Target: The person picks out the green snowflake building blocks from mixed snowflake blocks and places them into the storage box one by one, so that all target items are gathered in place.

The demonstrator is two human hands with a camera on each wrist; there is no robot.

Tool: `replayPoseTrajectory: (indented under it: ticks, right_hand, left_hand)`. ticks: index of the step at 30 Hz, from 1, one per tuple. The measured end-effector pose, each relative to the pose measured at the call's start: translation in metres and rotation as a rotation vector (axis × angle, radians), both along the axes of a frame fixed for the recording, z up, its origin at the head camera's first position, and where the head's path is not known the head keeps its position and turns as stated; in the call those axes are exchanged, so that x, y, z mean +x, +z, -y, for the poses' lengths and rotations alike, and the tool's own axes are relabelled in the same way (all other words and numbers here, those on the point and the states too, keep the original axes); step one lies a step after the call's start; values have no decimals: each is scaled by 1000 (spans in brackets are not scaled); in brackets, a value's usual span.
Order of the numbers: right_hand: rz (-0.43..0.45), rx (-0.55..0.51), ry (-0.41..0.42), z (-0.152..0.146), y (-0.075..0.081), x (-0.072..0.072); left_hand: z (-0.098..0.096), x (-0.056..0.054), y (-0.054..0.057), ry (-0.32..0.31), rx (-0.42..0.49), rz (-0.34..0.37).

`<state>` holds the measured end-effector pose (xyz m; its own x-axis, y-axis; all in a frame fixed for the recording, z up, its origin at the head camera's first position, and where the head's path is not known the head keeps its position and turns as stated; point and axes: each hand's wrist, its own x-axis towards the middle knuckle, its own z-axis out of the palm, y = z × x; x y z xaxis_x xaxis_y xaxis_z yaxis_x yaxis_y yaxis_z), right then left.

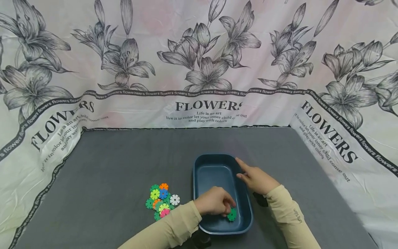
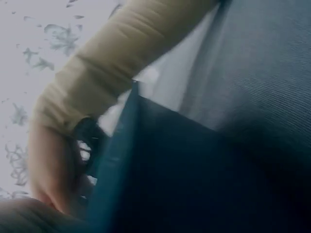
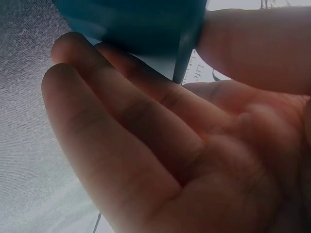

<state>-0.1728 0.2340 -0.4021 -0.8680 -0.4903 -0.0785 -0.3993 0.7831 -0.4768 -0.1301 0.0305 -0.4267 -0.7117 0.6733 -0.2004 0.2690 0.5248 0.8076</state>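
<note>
Thumb-and-finger grip of the right hand holds the blue tray by its right rim. The left hand is inside the tray, bent down at a green disc; whether it pinches this, I cannot tell. Colourful discs lie heaped on the grey worktop, left of the tray.

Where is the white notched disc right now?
In the head view, the white disc lies at the right edge of the colourful pile, left of the blue tray.
</note>
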Motion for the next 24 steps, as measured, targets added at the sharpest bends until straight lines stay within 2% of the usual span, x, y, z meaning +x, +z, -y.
replayPoseTrajectory:
  ticks: [3, 10, 13, 20, 24]
  right_hand:
    - [9, 0, -1, 0, 1, -1]
    - [17, -4, 2, 0, 1, 0]
    - [22, -5, -4, 0, 0, 0]
    - [33, -10, -7, 1, -2, -1]
    - [46, -42, -52, -2, -5, -3]
  left_hand:
    - [-2, 1, -4, -21, -8, -22]
    - [-3, 1, -11, -73, -14, -186]
    - [-4, 1, -13, -84, -15, -223]
    - [-4, 2, -15, -81, -22, -232]
    - [-6, 1, -15, -89, -34, -255]
